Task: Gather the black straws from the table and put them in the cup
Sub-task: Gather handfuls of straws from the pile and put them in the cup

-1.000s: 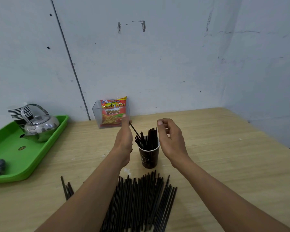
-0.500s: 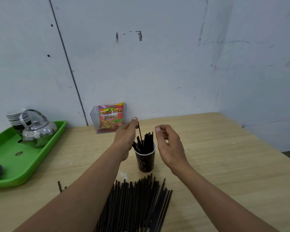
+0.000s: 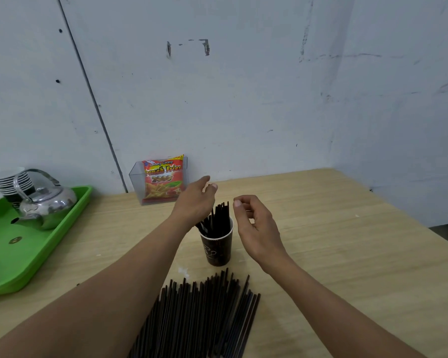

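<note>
Wood tabletop (image 3: pixel 334 254) carries everything. Big pile of black straws (image 3: pixel 199 313) lying flat at near edge, far too many and too overlapped to count, dozens by the look of it. One green tray (image 3: pixel 39 251) at left, holding one steel kettle (image 3: pixel 45 202) and one stack of cups (image 3: pixel 11 182). One clear holder with one snack packet (image 3: pixel 163 180) at the wall. One dark paper cup (image 3: pixel 217 248) upright just beyond the pile, a bundle of straws already standing in it, number not readable.

Left hand (image 3: pixel 194 200) above and left of cup rim, fingers loose, grip released, nothing held. Right hand (image 3: pixel 256 223) just right of cup, fingers curled with thumb near fingertip; cannot tell if anything pinched, no straw visible in it.

Step in hand: likely back to pile for more. Best done by pinching a small aligned bunch near mid-length, tipping upright, dropping ends-first into the free side of cup while steadying cup; light cup likely to tip if loaded sideways.
</note>
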